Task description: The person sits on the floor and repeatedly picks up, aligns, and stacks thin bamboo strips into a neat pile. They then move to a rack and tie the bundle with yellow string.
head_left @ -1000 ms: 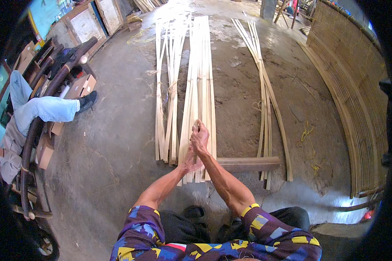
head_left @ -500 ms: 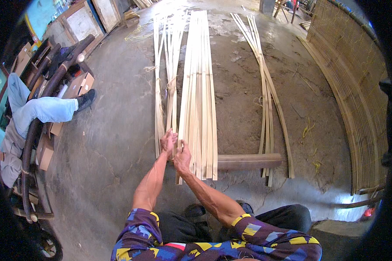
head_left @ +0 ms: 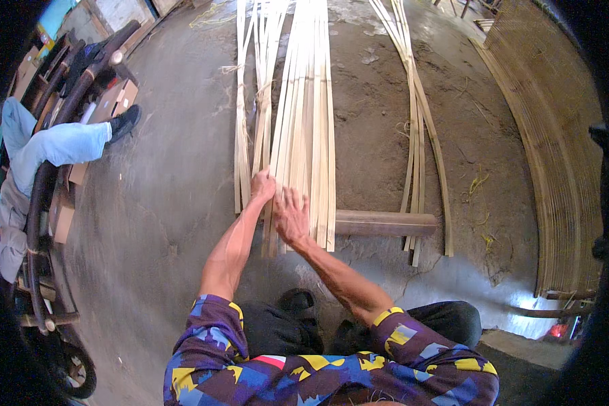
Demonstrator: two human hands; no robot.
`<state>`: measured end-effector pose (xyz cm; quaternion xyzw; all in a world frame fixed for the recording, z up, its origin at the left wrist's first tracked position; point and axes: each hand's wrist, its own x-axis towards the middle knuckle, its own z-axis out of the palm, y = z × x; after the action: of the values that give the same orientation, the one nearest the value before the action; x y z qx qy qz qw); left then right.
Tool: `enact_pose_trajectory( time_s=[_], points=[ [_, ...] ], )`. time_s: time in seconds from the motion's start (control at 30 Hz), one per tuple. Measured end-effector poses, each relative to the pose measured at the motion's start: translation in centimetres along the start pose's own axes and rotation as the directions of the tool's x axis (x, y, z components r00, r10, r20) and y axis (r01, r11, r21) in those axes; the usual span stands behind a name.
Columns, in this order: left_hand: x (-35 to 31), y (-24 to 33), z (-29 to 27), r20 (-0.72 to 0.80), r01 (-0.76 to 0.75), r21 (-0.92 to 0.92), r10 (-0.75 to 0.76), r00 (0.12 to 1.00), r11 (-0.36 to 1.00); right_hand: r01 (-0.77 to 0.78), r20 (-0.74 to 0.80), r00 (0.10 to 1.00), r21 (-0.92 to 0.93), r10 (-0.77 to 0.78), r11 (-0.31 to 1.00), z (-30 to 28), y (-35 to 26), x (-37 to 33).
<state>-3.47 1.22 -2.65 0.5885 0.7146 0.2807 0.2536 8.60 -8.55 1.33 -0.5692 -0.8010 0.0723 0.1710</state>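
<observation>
A row of long, pale bamboo strips (head_left: 323, 149) lies lengthwise before me, their near ends resting across a brown half-round beam (head_left: 386, 224). At the row's left edge my left hand (head_left: 264, 185) is closed, its fingers curled round a strip; the fingertips are partly hidden. My right hand (head_left: 292, 215) lies just nearer to me and to the right, back up, fingers stretched out over the near part of the strips. Left of the row is a narrower bundle of strips (head_left: 264, 101), tied partway along, beside another thin bundle (head_left: 241, 135).
Several more strips (head_left: 413, 142) cross one another further right over the beam. A large slatted bamboo screen (head_left: 555, 155) stands along the right side. At the left, a person in light blue trousers (head_left: 68, 147) rests on a dark pole-framed bench (head_left: 39, 210) near cardboard boxes (head_left: 62, 220).
My right hand has gone from a closed grip at the row's left edge to lying spread over the strips. The left hand stays at that edge. The whole view has tilted downward slightly.
</observation>
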Motion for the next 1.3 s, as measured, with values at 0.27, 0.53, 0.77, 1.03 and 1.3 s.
enact_pose_trajectory(
  time_s=[0.27,0.53,0.77,1.03,1.3],
  points=[
    [-0.9,2.3,-0.2,-0.014,-0.005,-0.030,0.005,1.000,1.000,-0.014,0.054,0.998,0.032,0.012,0.999,-1.8,5.1,-1.1],
    [-0.4,0.2,0.6,0.275,0.389,-0.458,-0.288,0.917,0.800,-0.015,0.142,0.990,-0.012,0.017,1.000,-2.3,6.3,-1.0],
    [-0.1,0.2,0.7,0.376,0.494,-0.458,-0.342,0.861,0.739,0.017,0.156,0.988,-0.025,-0.013,1.000,-2.1,7.4,-1.2],
    [1.3,-1.0,1.5,0.501,0.559,-0.570,-0.285,0.817,0.602,0.019,0.231,0.973,-0.038,-0.010,0.999,-3.0,7.9,-1.2],
    [0.9,0.1,0.4,0.617,0.686,-0.544,-0.323,0.717,0.483,0.039,0.167,0.985,-0.009,-0.036,0.999,-2.4,7.9,-1.5]
  ],
)
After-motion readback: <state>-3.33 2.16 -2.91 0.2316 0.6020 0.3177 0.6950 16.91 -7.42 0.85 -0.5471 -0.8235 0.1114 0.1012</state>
